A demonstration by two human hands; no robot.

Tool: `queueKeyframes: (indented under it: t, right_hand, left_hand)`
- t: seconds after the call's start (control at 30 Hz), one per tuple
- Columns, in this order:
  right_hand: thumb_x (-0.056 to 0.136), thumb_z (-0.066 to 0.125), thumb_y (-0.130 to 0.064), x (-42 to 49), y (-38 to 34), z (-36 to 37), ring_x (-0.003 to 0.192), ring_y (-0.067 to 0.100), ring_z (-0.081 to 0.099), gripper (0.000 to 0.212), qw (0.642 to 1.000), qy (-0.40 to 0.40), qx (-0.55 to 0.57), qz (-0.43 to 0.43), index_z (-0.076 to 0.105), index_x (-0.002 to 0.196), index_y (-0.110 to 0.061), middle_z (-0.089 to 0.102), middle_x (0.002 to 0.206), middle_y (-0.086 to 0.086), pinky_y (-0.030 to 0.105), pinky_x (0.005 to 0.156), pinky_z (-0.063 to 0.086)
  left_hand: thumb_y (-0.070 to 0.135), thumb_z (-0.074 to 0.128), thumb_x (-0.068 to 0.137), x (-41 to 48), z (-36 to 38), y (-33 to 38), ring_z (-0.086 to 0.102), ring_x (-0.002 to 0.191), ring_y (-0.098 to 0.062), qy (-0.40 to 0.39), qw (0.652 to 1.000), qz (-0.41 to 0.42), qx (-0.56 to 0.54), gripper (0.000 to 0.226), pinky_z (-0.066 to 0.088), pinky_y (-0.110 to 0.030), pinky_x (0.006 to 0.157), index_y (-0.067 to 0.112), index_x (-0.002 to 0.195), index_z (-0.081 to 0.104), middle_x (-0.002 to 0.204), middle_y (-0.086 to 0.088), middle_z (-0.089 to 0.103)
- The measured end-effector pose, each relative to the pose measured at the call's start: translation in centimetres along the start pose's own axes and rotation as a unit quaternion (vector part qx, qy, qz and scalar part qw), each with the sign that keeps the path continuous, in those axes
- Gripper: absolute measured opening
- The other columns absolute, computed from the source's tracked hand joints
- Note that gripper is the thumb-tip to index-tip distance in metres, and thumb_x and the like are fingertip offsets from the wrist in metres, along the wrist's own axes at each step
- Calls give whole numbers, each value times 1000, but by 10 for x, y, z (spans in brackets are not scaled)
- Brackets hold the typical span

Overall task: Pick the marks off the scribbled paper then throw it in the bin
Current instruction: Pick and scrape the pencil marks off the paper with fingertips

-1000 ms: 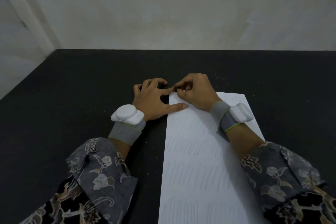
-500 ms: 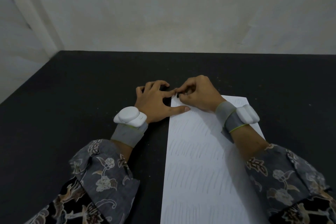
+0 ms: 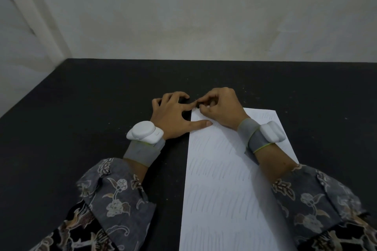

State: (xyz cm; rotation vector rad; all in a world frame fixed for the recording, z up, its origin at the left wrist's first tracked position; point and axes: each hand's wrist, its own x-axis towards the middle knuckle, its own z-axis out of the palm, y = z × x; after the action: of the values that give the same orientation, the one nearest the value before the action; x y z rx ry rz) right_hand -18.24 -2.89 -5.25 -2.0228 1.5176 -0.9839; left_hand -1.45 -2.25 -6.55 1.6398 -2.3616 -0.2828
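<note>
White sheet of paper lies flat on a matte black tabletop, long axis running away from the viewer, near end cut off by the frame edge. The surface is smooth and covered in rows of short, slanted grey pencil strokes; edges are straight, far right corner square and sharp.

Left hand rests beside the far left corner of the sheet, palm down. Thumb is extended straight, tip lying on the paper's left edge; index finger reaches toward the corner; remaining fingers are bent, tips on the tabletop. It grips nothing.

Right hand sits on the far left corner of the sheet, fingers curled tight, thumb and fingertips pinched together at the paper surface. Whether the pinch encloses the paper or something small, I cannot tell.

Each wrist carries a grey fabric band with a smooth white plastic pod: left one round, right one rounded-rectangular. Sleeves are grey woven cloth with a floral print.

Speckled off-white wall behind the table.
</note>
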Motion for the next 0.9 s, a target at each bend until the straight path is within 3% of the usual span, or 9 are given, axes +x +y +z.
queueKeyframes:
  t: [0.07,0.23,0.4,0.57,0.73,0.9]
  right_hand:
    - [78,70,-2,0,-1,3,58,2,53,16,1000,17,-6,-7,73,94,-4,65,82,4,6,58,45]
    - [77,71,-4,0,-1,-5,59,6,58,12,999,-43,11,7,74,89,-5,68,77,5,13,59,52]
    - [79,70,-3,1,-2,2,60,3,54,14,1000,17,-18,-9,73,93,-4,65,82,4,4,58,45]
    - [78,71,-5,1,2,-11,67,12,63,13,998,-63,20,21,74,90,-9,68,79,3,17,64,55]
    - [79,70,-2,0,-1,-2,57,4,55,15,1000,10,12,12,73,93,-5,63,75,-3,8,56,46]
    - [79,71,-5,0,1,-9,64,7,60,14,998,-64,19,21,74,92,-8,66,78,-2,10,60,49]
  left_hand:
    - [87,34,60,0,0,0,20,136,-13,3,1000,1,-1,84,13,-39,106,50,134,47,146,14,32]
    - [87,35,60,0,0,0,20,136,-13,0,1000,1,-3,86,13,-39,107,48,135,47,145,14,32]
    - [87,34,59,0,-1,-1,20,137,-14,-2,1000,2,-4,87,13,-40,108,48,136,45,147,13,31]
    - [87,36,58,-1,1,-1,20,135,-12,4,1000,0,-15,88,12,-38,106,48,135,47,144,15,32]
    - [88,35,57,0,0,-1,20,136,-12,3,1000,0,-13,89,12,-37,105,48,135,46,145,15,32]
    - [89,35,57,1,1,-1,20,135,-12,8,1000,0,-11,90,12,-37,105,48,136,46,145,16,32]
